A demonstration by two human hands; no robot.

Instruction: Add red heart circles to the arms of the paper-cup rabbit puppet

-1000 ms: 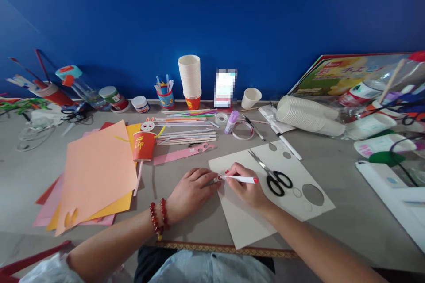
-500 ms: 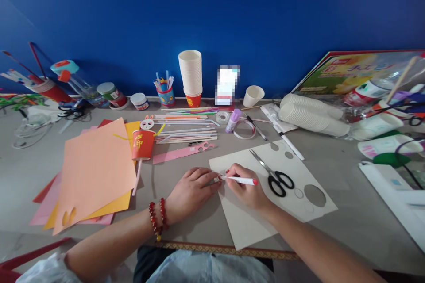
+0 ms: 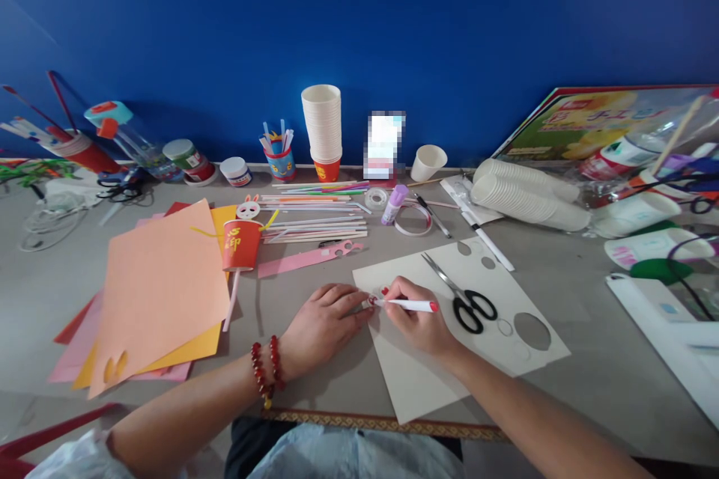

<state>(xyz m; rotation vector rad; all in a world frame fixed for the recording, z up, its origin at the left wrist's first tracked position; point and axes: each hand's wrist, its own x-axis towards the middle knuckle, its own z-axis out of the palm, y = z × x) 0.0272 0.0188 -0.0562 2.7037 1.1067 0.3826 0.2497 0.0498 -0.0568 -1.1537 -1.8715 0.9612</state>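
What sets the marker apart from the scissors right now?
Hold: the marker is gripped in the right hand; the scissors lie loose on the white sheet.
Look: the marker has a white barrel with a red end; the scissors have silver blades and black handles.
Shape: the marker is one straight stick, while the scissors end in two loops.
Shared: in this view, both appear over the white sheet.

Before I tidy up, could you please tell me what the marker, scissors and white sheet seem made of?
Marker: probably plastic, with a smooth white barrel. Scissors: likely metal blades, silvery and shiny, with black, plastic-looking handles. White sheet: paper or thin card, matte, with cut-out holes.
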